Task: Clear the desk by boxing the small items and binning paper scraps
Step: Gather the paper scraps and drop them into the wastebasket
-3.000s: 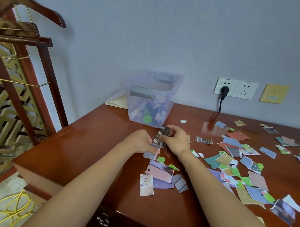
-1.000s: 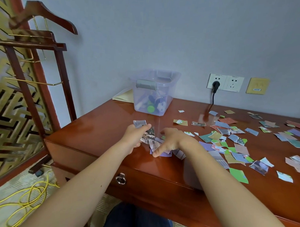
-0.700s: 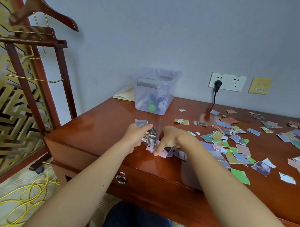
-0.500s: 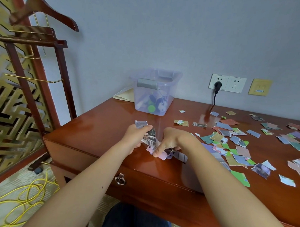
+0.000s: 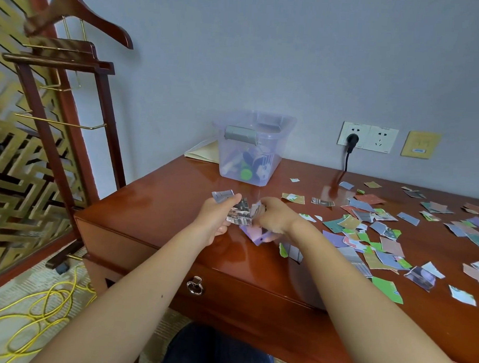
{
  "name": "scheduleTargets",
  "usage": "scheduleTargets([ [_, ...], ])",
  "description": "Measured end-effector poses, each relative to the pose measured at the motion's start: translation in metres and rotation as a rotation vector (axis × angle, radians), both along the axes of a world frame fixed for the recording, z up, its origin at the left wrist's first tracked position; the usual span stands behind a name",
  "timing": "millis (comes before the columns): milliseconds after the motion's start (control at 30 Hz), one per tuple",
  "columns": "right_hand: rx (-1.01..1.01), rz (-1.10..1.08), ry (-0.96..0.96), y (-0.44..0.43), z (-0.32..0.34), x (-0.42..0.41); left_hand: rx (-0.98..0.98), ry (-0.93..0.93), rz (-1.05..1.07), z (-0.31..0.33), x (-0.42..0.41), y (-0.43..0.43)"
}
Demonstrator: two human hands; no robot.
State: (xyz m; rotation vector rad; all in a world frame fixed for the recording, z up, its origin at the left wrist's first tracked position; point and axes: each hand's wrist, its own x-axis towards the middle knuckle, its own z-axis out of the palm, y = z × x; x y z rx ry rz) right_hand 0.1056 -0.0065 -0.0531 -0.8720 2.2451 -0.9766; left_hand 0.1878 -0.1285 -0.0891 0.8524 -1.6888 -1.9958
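1. We see the left hand (image 5: pixel 218 217) over the worktop (image 5: pixel 164 206), its fingers (image 5: pixel 232 200) curled tight around a stack of paper scraps (image 5: pixel 238 214).
2. The right hand (image 5: pixel 275 219) is just beside it, and its fingers grip purple scraps (image 5: pixel 254 233) low over the worktop.
3. Many more scraps (image 5: pixel 366 240) lie spread out on the right part of the worktop.
4. The clear box (image 5: pixel 250 152) with small items (image 5: pixel 245 174) inside stands at the back, near the wall (image 5: pixel 264 60).
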Motion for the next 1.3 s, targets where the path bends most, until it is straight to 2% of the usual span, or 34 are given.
scheduleTargets([
  [67, -0.140, -0.083, -0.129, -0.004, 0.001, 0.002, 0.073, 0.025, 0.020, 0.002, 0.005, -0.003],
  [167, -0.280, -0.081, -0.311, -0.017, 0.006, 0.012, 0.124, 0.049, 0.040, 0.004, 0.016, -0.012],
  [367, -0.368, -0.015, -0.462, -0.068, 0.008, 0.051, 0.071, 0.055, 0.146, 0.007, 0.060, -0.050],
  [767, -0.297, 0.252, -0.609, -0.195, -0.020, 0.189, -0.067, 0.063, 0.566, -0.022, 0.217, -0.138],
  [967, -0.220, 0.353, -0.648, -0.243, -0.050, 0.249, -0.066, 0.071, 0.677, -0.048, 0.283, -0.165],
  [1133, -0.120, 0.363, -0.684, -0.271, -0.089, 0.282, 0.005, 0.030, 0.746, -0.088, 0.317, -0.181],
  [1300, -0.010, 0.321, -0.707, -0.289, -0.147, 0.298, 0.004, -0.108, 0.813, -0.137, 0.336, -0.191],
])
